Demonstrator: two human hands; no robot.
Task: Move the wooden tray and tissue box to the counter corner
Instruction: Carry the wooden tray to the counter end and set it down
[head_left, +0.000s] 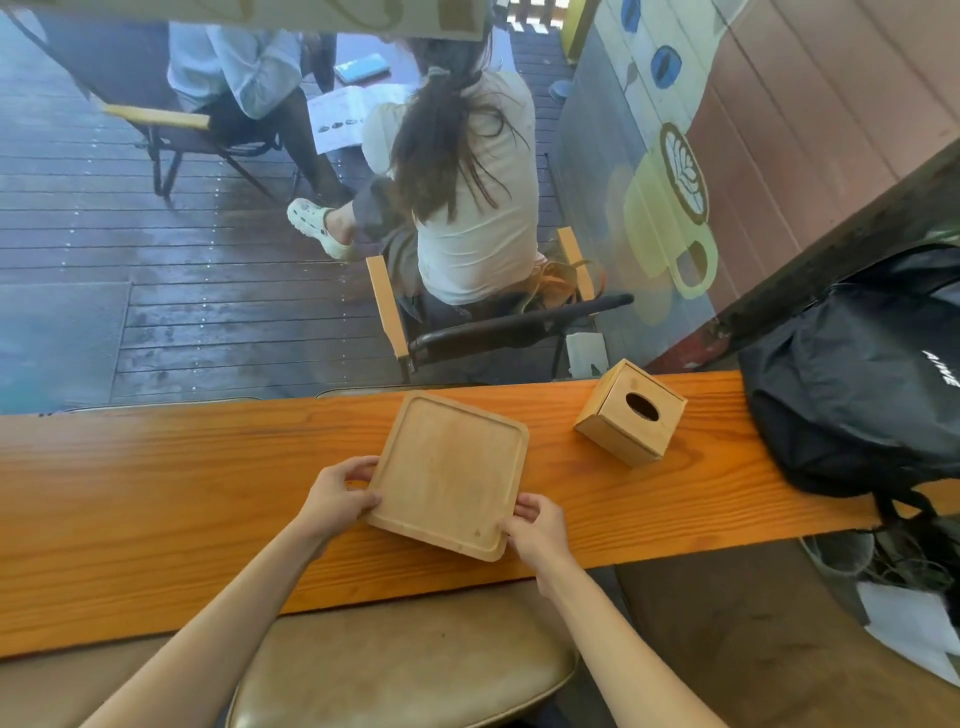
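A square light wooden tray (449, 470) with a raised rim lies tilted on the orange wooden counter (156, 493). My left hand (340, 496) grips its near left edge. My right hand (537, 527) grips its near right corner. To the right of the tray stands a wooden tissue box (631, 413) with an oval hole in its top, untouched and apart from both hands.
A black backpack (852, 384) fills the counter's right end by the wall. Behind the counter is a glass pane, with people seated on chairs beyond it. A padded brown stool (405, 670) stands below the counter's near edge.
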